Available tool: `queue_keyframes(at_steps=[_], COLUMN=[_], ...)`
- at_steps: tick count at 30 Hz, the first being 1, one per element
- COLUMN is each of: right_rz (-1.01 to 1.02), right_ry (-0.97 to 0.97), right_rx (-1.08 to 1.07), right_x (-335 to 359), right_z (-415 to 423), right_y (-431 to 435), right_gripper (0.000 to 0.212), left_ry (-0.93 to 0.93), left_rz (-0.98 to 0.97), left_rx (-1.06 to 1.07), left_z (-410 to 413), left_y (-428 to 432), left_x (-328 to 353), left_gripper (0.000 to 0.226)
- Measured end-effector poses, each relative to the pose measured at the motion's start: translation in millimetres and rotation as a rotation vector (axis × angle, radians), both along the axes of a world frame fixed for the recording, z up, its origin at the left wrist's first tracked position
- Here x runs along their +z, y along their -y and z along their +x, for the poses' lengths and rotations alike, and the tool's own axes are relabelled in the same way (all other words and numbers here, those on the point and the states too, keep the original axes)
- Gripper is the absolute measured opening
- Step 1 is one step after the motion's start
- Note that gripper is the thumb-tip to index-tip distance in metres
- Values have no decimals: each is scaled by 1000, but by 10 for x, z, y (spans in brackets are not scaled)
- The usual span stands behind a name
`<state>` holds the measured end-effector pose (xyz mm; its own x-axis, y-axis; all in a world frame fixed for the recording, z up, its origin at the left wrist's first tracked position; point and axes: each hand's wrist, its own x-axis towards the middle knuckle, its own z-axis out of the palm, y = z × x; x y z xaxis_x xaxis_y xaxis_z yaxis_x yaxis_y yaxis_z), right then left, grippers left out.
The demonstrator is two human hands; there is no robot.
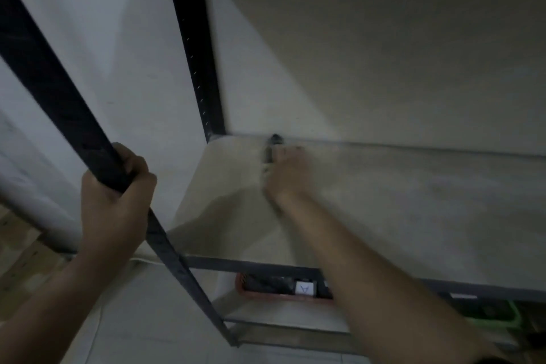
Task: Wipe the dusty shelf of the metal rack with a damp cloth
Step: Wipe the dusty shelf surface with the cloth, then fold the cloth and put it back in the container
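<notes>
The pale shelf [399, 210] of the dark metal rack fills the middle and right of the view. My right hand [288, 174] reaches across it to the back left corner, pressed down on a dark cloth [271, 151] of which only a strip shows at the fingers; the hand is blurred. My left hand [115, 195] is wrapped around the rack's front left post [68, 115]. The rear left post [195, 47] stands against the white wall.
Below the shelf's front rail [242, 264], a lower shelf holds a reddish tray [274, 294] with dark items and a white label. Something green [511, 316] sits at the lower right. Wooden floor [20, 251] shows at the far left.
</notes>
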<state>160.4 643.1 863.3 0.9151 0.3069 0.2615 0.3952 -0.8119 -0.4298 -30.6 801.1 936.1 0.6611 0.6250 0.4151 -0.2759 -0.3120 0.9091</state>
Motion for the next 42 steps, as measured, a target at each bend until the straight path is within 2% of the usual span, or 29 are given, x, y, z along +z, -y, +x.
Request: queue_keyframes(at_steps=[2,5,7,8,10,12,14,16,18,20,23,24,26,29,31,33,35,37,41,42], right_rz=[91,208,418,493,521,386,124,-85,-194,-200,-141,-116,-86,-67,-75,62,180,316,807,919], right_ry=[-124,-421,-630,-633,-372,-143,-103,-68,58,124,258,251,154,81,-31,-292,-533,-638,-864,-930], right_rx=[228,554,574,522,356,115,-138,-271,-281,-228,-20,50,173,459,651,736,710,606,343,296], right_x=[85,291,386,454,471,412,290,125,-43,-143,-165,-140,-92,26,105,186,326,468,637,667], right_z=[-357,-743,-709,-643,-369,46,340,399,281,164,-41,-154,-418,-849,-1046,-1165,-1250,-1330,-1406,-1430], right_y=[-496,-806,-648,-428,118,746,1304,1636,1583,1254,520,247,-257,-727,-786,-648,-375,-56,530,655], right_gripper=[24,38,43,43,37,36,39,39,40,43,47,49,45,8,7,20,37,45,30,26], left_ry=[3,-5,-19,-14,-3,-11,-16,-13,-26,-40,-65,-71,-81,-101,-122,-154,-188,-242,-372,-419], left_rz=[-17,2,-1,-23,-48,-28,-15,-11,16,28,39,36,33,53,48,42,50,44,29,45], left_rx=[-6,6,5,1,-18,-26,-35,-41,-26,-6,16,13,-9,-20,-3,-8,-26,-27,23,85], left_z=[7,6,10,14,17,1,-23,-47,-69,-83,-105,-115,-132,-153,-160,-179,-202,-212,-349,-429], left_y=[-27,-59,-71,-71,-70,-59,-41,-6,28,46,77,86,89,62,64,75,81,63,93,144], left_x=[-21,-47,-46,-45,-34,-12,18,53,92,120,147,159,184,202,212,234,248,264,208,120], left_gripper=[27,27,27,28,32,32,32,34,34,33,34,34,33,32,39,41,40,39,23,37])
